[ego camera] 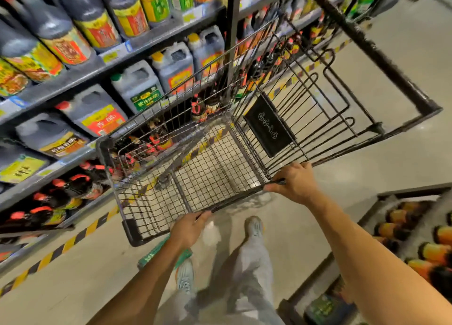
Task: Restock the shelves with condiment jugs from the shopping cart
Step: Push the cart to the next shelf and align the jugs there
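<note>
hands: left hand (189,228) and right hand (297,183) grip the shopping cart (232,200) rim
left side: shelves (80,76) carrying condiment jugs (137,87)

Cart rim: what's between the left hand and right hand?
Head view: only a bare stretch of the cart rim, which both the left hand and right hand grip.

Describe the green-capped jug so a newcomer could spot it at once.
Look at the shelving left of the shopping cart, at the row of big dark jugs right behind the cart's wire rim. The green-capped jug stands mid-row; its neighbours carry red-and-yellow labels, it alone has a green cap and green label.
</note>
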The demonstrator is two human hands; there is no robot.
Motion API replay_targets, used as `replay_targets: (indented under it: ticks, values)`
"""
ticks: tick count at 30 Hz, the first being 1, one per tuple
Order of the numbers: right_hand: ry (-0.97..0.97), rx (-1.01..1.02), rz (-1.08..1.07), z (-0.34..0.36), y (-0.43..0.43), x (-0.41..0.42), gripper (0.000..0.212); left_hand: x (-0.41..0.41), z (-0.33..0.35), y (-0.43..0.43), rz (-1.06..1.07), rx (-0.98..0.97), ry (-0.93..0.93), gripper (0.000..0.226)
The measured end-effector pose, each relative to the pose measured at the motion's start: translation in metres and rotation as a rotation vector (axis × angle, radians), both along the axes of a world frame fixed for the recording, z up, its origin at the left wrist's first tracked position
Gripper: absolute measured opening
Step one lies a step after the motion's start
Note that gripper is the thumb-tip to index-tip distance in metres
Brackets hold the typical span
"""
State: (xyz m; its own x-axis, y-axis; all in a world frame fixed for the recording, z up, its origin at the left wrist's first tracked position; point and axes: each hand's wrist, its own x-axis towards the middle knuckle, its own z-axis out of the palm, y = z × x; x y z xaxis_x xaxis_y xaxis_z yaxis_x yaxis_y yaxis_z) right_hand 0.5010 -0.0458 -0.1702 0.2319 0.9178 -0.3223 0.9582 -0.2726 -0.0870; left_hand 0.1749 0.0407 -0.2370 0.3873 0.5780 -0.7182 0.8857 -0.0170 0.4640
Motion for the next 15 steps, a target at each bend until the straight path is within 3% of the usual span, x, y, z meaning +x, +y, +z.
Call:
replay_targets:
  ticks: [3, 6, 8, 11, 15]
  values:
    - [-0.027, -0.028, 0.02, 0.003, 0.005, 0.037, 0.131, 0.042, 0.01, 0.001, 0.015, 0.019, 0.017, 0.064]
    - [-0.019, -0.09, 0.017, 0.006, 0.011, 0.074, 0.132, 0.077, 0.01, 0.005, 0.049, 0.012, 0.036, 0.089]
    - [-0.021, -0.145, 0.02, 0.011, 0.014, 0.098, 0.113, 0.099, 0.003, 0.005, 0.054, 0.022, 0.038, 0.092]
    - [0.006, -0.196, 0.001, 0.014, 0.018, 0.129, 0.075, 0.134, 0.007, 0.003, 0.065, 0.1, 0.029, 0.079]
    - [0.002, -0.166, -0.009, 0.014, 0.021, 0.165, 0.073, 0.174, 0.012, -0.001, 0.019, 0.228, 0.068, 0.052]
